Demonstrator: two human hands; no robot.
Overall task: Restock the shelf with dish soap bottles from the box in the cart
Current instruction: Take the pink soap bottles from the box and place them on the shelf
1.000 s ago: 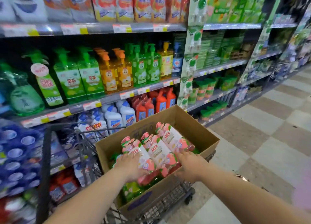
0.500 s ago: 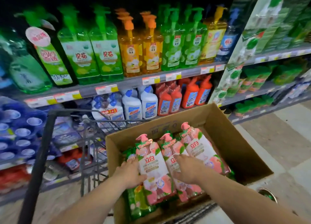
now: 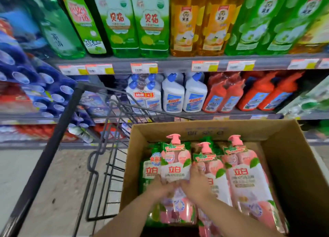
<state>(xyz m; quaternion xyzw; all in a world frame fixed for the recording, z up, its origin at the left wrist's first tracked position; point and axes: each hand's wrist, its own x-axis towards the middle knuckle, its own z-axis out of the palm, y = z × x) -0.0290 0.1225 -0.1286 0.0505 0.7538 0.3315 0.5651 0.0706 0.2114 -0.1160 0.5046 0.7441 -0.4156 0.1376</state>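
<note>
Item: 3 pink pump-top plastic dish soap bottles (image 3: 245, 174), lying on top inside the open brown cardboard box (image 3: 293, 165), which sits in the dark wire cart (image 3: 106, 147).
Change: 0.5 s ago your hands rested on 2 separate bottles. Now your left hand (image 3: 160, 185) and right hand (image 3: 195, 181) both curl round the leftmost pink bottle (image 3: 175, 158) at its label.
Status: 1 bottle gripped but not yet lifted. The grey metal shelf (image 3: 178, 61) stands just beyond the cart, likely the next step.
</note>
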